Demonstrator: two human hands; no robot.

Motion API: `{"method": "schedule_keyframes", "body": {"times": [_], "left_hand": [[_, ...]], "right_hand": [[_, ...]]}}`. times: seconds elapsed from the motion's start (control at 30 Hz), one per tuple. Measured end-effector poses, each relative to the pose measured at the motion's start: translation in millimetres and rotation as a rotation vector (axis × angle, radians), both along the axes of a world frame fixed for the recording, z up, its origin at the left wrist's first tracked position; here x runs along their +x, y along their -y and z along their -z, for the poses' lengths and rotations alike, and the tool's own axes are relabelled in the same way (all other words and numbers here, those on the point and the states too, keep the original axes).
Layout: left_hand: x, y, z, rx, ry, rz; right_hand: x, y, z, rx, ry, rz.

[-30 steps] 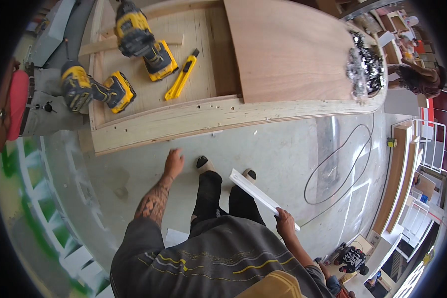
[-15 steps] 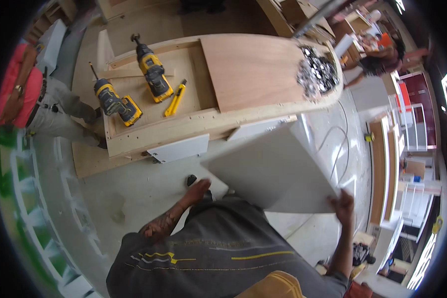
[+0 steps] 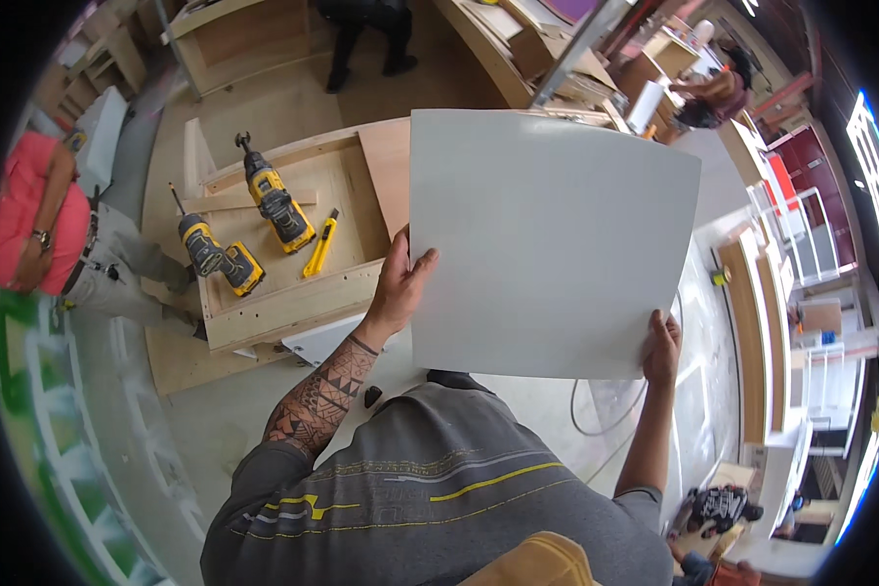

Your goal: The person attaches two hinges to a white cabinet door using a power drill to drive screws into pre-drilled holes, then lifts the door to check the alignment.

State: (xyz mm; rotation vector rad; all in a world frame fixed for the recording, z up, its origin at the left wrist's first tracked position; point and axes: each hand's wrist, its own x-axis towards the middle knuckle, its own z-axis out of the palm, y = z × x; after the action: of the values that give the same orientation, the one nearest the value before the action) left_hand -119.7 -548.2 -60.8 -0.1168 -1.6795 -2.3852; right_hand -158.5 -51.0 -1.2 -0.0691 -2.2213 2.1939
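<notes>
A light grey, thin rectangular sheet (image 3: 547,244) is held up in front of me between both hands. My left hand (image 3: 400,283) grips its left edge, thumb on the near face and fingers behind. At the lower right corner my right hand (image 3: 662,347) pinches the sheet, its fingers partly hidden behind it. Behind the sheet stands a long wooden frame (image 3: 264,327), much of its right part covered from sight. On its left end lie a yellow-black cordless drill (image 3: 220,256), a second cordless power tool (image 3: 281,207) and a yellow utility knife (image 3: 322,244).
A person in a pink shirt (image 3: 44,205) stands at the far left. Another person's dark legs (image 3: 366,44) show at the top. White panels (image 3: 322,340) lean low against the frame. A hose (image 3: 576,410) lies on the floor to the right. Long wooden pieces (image 3: 747,342) stand farther right.
The sheet has been raised and turned upright, now hiding the frame's right end and its shiny pile. My left hand has moved up onto the sheet's left edge.
</notes>
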Motion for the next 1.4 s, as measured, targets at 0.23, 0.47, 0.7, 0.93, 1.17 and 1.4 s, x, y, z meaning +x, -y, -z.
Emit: {"method": "schedule_keyframes", "body": {"times": [0.23, 0.47, 0.7, 0.93, 1.17, 1.4], "left_hand": [[-44.3, 9.0, -100.4, -0.142, -0.052, -0.228], [-68.4, 25.3, -166.2, -0.265, 0.0, -0.306], [-71.7, 15.6, -200.8, -0.274, -0.249, -0.594], [-95.7, -1.1, -188.0, -1.066, -0.656, -0.682], [-95.9, -7.5, -134.5, -1.224, -0.602, -0.647], [-82.8, 6.5, -111.4, -1.295, -0.505, -0.366]], "right_hand": [[-135.5, 33.9, 41.8, -0.22, -0.024, -0.065], [-272.8, 102.9, 16.1, -0.356, -0.098, -0.186], [-267.4, 221.7, -92.6, 0.112, -0.556, -0.224], [-122.5, 309.0, -138.4, -0.396, -0.559, -0.768], [-107.4, 354.1, -112.2, -0.475, -0.308, -0.409], [-121.8, 289.5, -34.2, -0.858, -0.167, -0.257]]}}
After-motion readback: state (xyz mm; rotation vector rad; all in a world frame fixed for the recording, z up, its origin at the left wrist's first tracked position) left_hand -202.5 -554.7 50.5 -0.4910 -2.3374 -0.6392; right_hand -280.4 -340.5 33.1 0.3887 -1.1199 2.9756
